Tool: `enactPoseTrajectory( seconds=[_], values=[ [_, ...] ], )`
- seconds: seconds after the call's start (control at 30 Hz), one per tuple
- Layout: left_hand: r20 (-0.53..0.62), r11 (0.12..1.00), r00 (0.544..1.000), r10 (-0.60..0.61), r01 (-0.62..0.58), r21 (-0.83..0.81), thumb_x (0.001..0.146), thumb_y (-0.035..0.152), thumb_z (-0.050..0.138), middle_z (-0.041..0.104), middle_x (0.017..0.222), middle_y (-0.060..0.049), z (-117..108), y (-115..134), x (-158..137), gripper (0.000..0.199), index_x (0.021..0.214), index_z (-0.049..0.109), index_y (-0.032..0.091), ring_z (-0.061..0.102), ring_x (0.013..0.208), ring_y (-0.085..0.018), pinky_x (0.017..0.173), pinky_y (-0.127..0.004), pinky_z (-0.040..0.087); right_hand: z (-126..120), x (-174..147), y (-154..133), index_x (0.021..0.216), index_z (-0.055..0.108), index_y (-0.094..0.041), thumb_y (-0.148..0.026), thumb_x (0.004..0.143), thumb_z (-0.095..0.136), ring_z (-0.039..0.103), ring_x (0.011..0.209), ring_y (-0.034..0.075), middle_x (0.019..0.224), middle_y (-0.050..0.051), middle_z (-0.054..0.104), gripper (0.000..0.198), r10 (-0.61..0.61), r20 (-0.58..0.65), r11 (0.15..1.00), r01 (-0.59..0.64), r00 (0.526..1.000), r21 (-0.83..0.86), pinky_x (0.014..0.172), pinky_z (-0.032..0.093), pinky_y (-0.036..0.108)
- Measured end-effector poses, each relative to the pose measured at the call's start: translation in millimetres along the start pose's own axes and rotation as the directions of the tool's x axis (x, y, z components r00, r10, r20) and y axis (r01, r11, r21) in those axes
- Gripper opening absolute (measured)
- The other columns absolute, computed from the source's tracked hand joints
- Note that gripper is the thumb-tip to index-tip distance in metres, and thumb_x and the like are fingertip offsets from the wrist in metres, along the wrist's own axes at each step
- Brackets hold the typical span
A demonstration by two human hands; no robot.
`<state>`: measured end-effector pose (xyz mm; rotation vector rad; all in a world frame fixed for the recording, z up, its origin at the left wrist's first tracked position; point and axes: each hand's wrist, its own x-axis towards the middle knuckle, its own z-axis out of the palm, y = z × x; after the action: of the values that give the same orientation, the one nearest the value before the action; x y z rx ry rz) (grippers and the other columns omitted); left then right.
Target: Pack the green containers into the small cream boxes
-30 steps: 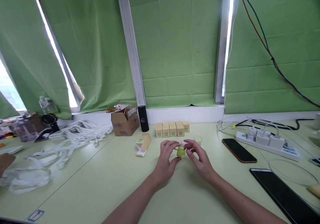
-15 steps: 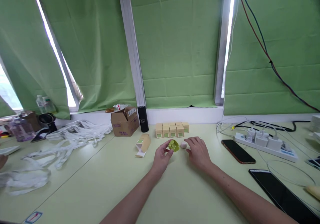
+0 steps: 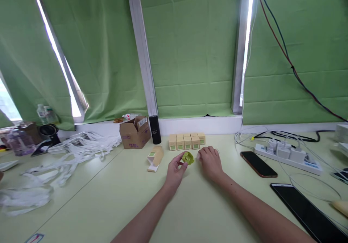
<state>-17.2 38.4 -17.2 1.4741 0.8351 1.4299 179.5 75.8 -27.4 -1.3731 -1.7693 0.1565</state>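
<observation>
My left hand pinches a small yellow-green, petal-shaped cup just above the table. Close to its right, my right hand is closed with its fingertips on a small white block, mostly hidden behind the fingers. An opened kraft-paper box lies on its side to the left, its white flap toward me. Beyond my hands, several small kraft boxes with green-framed windows stand in a row.
A brown carton and a black cylinder stand at the back. White straps are heaped on the left. To the right lie a phone, a power strip with cables and a black tablet.
My right hand has closed its fingers over the small white block, which was in plain view beside them before. My left hand keeps the yellow-green cup almost in place.
</observation>
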Motion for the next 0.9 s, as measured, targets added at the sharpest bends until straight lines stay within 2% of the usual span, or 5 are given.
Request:
enactPoseTrajectory(
  seconds=[0.13, 0.3, 0.37, 0.5, 0.9],
  values=[
    [-0.028, 0.999, 0.999, 0.029, -0.029, 0.018, 0.08, 0.052, 0.078, 0.068, 0.135, -0.012, -1, -2, 1, 0.058, 0.129, 0.069, 0.021, 0.062, 0.122, -0.03, 0.105, -0.041, 0.046, -8, -7, 1, 0.107, 0.07, -0.023, -0.04, 0.091, 0.058, 0.056, 0.108, 0.031, 0.114, 0.011, 0.071, 0.026, 0.149, -0.043, 0.938, -0.127, 0.988, 0.323, 0.094, 0.042, 0.046],
    [-0.038, 1.0, 0.999, 0.029, -0.028, 0.002, 0.08, 0.054, 0.078, 0.069, 0.131, -0.012, -2, -2, 0, 0.058, 0.127, 0.069, 0.021, 0.063, 0.121, -0.03, 0.106, -0.041, 0.046, -14, -26, -6, 0.115, 0.069, -0.021, -0.065, 0.087, 0.056, 0.066, 0.089, 0.026, 0.111, 0.013, 0.075, 0.054, 0.264, 0.055, 0.712, -0.233, 0.963, 0.663, 0.069, 0.05, 0.036],
    [-0.028, 1.0, 0.999, 0.018, -0.018, -0.003, 0.081, 0.054, 0.077, 0.069, 0.131, -0.013, -1, 0, -1, 0.058, 0.128, 0.069, 0.02, 0.063, 0.121, -0.031, 0.106, -0.041, 0.046, -15, -33, -11, 0.112, 0.069, -0.021, -0.068, 0.083, 0.061, 0.067, 0.086, 0.025, 0.112, 0.014, 0.075, 0.055, 0.297, 0.128, 0.569, -0.284, 0.946, 0.772, 0.065, 0.05, 0.034],
    [-0.006, 1.0, 1.0, 0.013, -0.013, -0.01, 0.082, 0.056, 0.076, 0.066, 0.135, -0.014, 0, 4, -3, 0.057, 0.125, 0.07, 0.018, 0.061, 0.124, -0.032, 0.106, -0.042, 0.046, -20, -40, -19, 0.105, 0.068, -0.022, -0.057, 0.074, 0.08, 0.065, 0.087, 0.024, 0.111, 0.013, 0.076, 0.048, 0.295, 0.32, 0.158, -0.376, 0.9, 0.913, 0.064, 0.049, 0.031],
    [-0.002, 0.999, 0.999, 0.04, -0.04, 0.034, 0.083, 0.057, 0.074, 0.068, 0.131, -0.015, 0, 5, -4, 0.054, 0.121, 0.074, 0.019, 0.06, 0.123, -0.033, 0.108, -0.045, 0.044, -34, -45, -36, 0.105, 0.069, -0.026, -0.05, 0.074, 0.084, 0.06, 0.09, 0.022, 0.102, 0.006, 0.068, 0.042, 0.235, 0.278, 0.169, -0.321, 0.931, 0.932, 0.068, 0.051, 0.031]
  ],
)
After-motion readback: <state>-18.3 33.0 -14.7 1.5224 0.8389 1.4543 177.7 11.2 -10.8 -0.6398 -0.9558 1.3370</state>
